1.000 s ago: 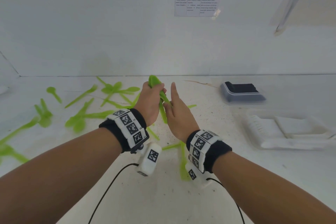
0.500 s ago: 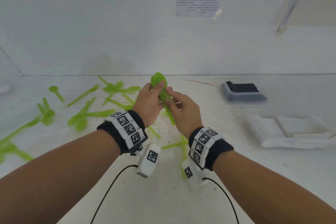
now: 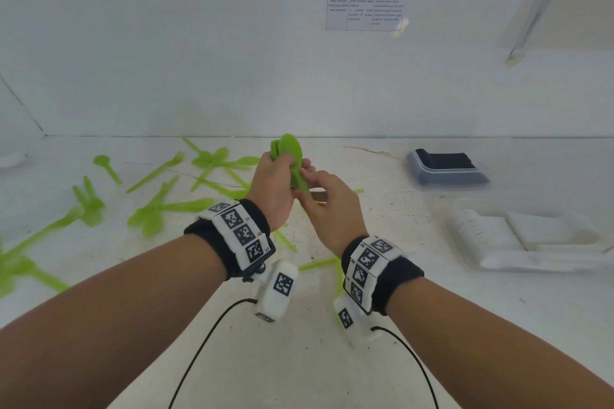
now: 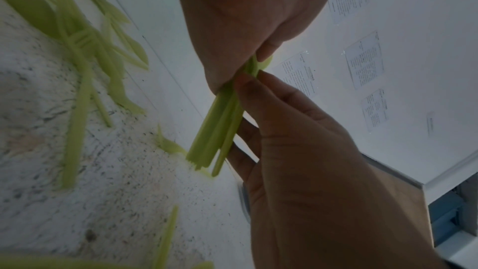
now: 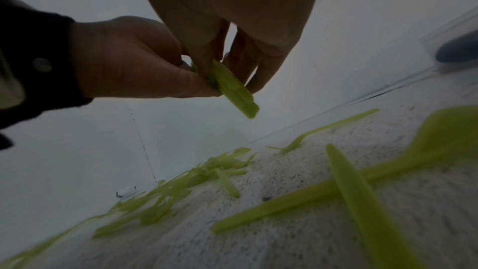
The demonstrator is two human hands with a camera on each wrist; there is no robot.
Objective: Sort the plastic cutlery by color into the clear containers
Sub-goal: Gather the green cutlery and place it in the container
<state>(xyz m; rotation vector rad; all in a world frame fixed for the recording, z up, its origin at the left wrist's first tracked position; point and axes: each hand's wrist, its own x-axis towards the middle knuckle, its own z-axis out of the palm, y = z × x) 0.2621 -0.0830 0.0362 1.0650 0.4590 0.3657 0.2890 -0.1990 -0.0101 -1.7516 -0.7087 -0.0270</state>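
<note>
With my left hand (image 3: pixel 277 189) clenched around the bunch of green cutlery (image 3: pixel 292 159) above the worktop (image 3: pixel 299 359) middle and my right hand (image 3: pixel 329 206) pinching its handles, I should square them before carrying rightward, over open surface, toward the clear containers (image 3: pixel 531 239) near the right edge.

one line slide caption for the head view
Left hand grips a bunch of green cutlery above the table; right hand pinches its handles.
</note>
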